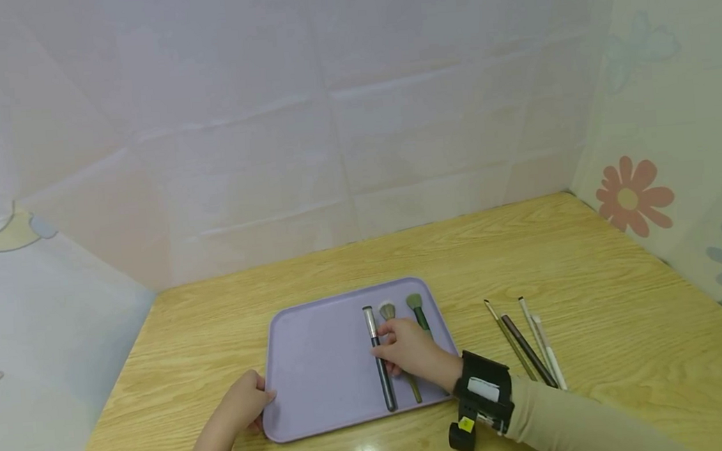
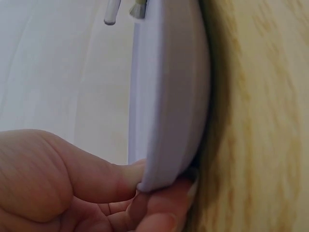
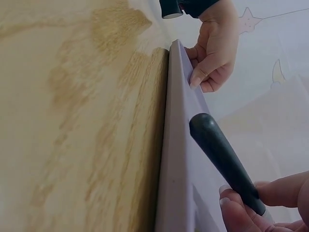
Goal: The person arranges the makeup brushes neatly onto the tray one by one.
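The left hand (image 1: 238,409) is gripping the lavender tray (image 1: 311,369) at its 8 o'clock corner on the counter (image 1: 590,272). The right hand (image 1: 410,351) is pinching the dark-handled brush (image 1: 380,364), lying on the tray. Judged step: placing it; release likely follows. Loose brushes (image 1: 526,343) are lying at 3 o'clock.

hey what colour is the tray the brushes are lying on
The tray is pale lilac purple, plain with no pattern. It shows best in the head view.
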